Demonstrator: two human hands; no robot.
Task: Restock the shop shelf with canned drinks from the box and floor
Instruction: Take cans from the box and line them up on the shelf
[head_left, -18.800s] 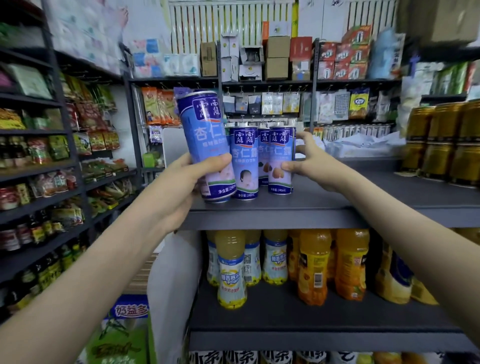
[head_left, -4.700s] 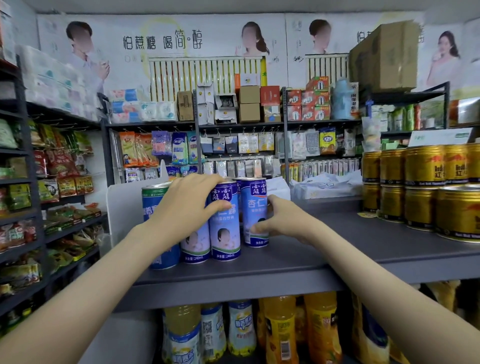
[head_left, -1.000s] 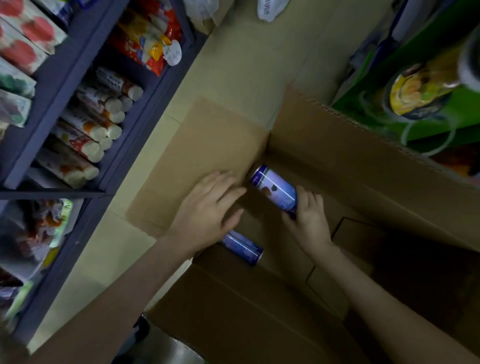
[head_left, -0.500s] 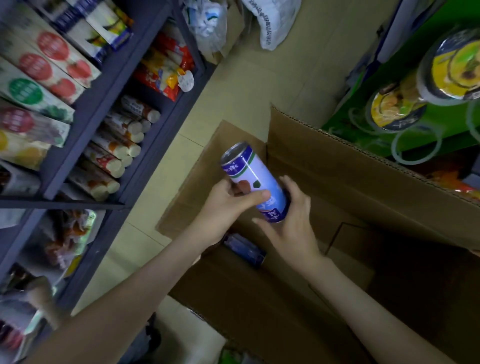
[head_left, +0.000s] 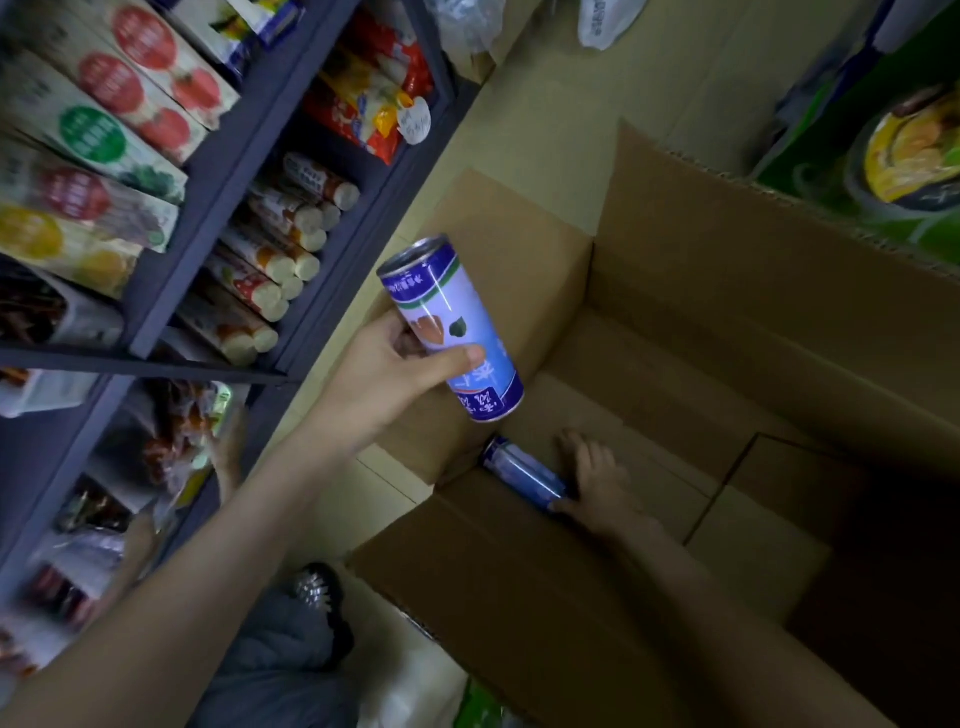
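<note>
A large open cardboard box (head_left: 727, 322) sits on the floor below me. My left hand (head_left: 395, 364) grips a blue-and-white drink can (head_left: 449, 322) and holds it tilted above the box's left flap. Deep in the box's left corner a second blue can (head_left: 522, 475) lies on its side. My right hand (head_left: 597, 483) reaches down inside the box, with fingers curled round the near end of that lying can. The rest of the box floor shows only bare cardboard.
A dark shelf unit (head_left: 218, 171) with juice cartons, snack tubes and packets runs along the left. A green case of canned fruit (head_left: 904, 150) stands at the upper right. Beige floor tiles (head_left: 561, 104) lie beyond the box. My shoe (head_left: 317, 592) shows near the box's front-left corner.
My right hand let go of the lifted can and dropped into the box onto the lying can. My left hand alone now holds the first can, raised slightly higher.
</note>
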